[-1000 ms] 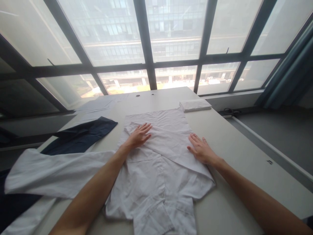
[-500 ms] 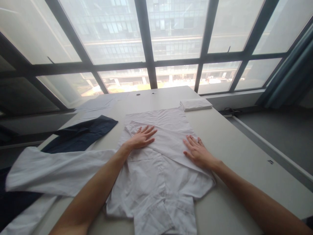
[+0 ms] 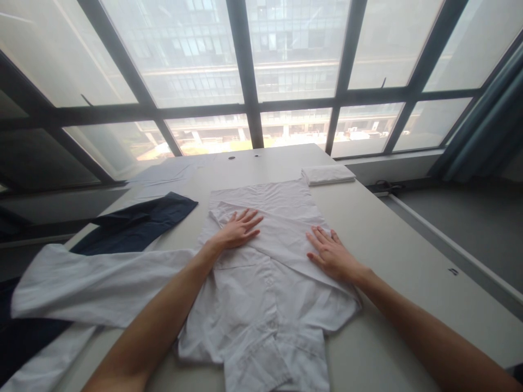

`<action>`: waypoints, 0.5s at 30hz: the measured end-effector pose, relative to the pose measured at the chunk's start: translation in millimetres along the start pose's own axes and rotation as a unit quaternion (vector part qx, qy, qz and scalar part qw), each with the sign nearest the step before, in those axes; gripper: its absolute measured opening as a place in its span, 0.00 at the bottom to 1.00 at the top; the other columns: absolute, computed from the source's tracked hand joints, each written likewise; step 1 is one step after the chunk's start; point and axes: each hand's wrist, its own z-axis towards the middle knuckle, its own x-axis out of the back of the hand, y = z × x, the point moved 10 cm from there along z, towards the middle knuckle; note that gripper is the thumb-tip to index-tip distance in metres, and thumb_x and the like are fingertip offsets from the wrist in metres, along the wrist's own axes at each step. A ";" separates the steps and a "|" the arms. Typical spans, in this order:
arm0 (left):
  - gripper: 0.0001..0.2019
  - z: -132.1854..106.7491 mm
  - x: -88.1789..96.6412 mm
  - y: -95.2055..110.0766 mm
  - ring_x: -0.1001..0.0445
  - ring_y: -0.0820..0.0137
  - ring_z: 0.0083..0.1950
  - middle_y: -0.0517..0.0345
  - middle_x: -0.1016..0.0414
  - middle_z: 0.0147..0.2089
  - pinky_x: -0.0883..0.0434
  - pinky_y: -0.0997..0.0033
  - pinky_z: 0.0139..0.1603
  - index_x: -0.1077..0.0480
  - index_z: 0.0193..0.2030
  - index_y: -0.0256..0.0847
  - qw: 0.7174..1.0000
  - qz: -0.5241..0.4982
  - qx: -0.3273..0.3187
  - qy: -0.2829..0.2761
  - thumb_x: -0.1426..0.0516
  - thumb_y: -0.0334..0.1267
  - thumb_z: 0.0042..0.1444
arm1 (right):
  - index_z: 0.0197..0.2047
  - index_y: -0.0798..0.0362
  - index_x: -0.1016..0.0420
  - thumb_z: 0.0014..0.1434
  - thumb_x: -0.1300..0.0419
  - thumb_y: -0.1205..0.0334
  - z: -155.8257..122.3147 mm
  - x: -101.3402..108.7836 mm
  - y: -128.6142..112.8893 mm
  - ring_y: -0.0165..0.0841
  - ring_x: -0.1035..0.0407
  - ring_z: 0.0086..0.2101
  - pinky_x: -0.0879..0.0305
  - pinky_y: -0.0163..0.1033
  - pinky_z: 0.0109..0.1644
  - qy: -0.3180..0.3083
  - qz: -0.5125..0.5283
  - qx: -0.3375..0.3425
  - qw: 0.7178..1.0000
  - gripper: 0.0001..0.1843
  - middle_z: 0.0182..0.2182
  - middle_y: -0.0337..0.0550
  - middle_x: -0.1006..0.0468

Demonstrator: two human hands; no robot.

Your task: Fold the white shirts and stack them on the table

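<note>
A white shirt lies spread on the pale table, its right sleeve folded across the body. My left hand rests flat on the shirt's upper left part, fingers stretched out and apart. My right hand lies flat on the folded sleeve near the shirt's right edge, fingers also spread. Neither hand holds anything.
A dark navy garment lies to the left of the shirt. Another white garment stretches over the table's left edge. A small folded white cloth sits at the far right of the table, near the large windows.
My right hand slid a little left and further onto the folded sleeve. My left hand shifted slightly right and its fingers spread more. The shirt has stayed in place.
</note>
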 end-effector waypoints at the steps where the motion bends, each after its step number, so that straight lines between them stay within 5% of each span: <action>1: 0.33 -0.2 -4.0 0.1 0.65 0.54 0.79 0.59 0.62 0.80 0.63 0.38 0.74 0.53 0.77 0.56 1.000 -0.002 0.000 -0.015 0.62 0.63 0.70 | 0.76 0.56 0.51 0.71 0.59 0.41 -0.2 0.5 -0.2 0.43 0.64 0.73 0.67 0.59 0.74 0.000 -0.001 0.000 1.000 0.38 0.75 0.54 0.56; 8: 0.33 -0.1 -8.3 -4.1 0.66 0.53 0.79 0.60 0.63 0.80 0.64 0.36 0.73 0.53 0.77 0.57 1.000 -0.001 0.010 -0.016 0.62 0.64 0.69 | 0.76 0.57 0.51 0.72 0.59 0.41 -0.6 1.3 -0.8 0.43 0.64 0.73 0.68 0.58 0.74 -0.003 -0.003 -0.002 1.000 0.39 0.75 0.55 0.57; 15: 0.35 -6.4 -6.4 -70.9 0.64 0.51 0.79 0.56 0.60 0.80 0.59 0.38 0.73 0.52 0.77 0.52 0.990 0.014 0.137 0.017 0.64 0.64 0.69 | 0.76 0.57 0.51 0.72 0.59 0.42 -0.3 0.7 -0.3 0.43 0.63 0.73 0.67 0.59 0.74 -0.006 -0.001 -0.005 1.000 0.38 0.75 0.55 0.56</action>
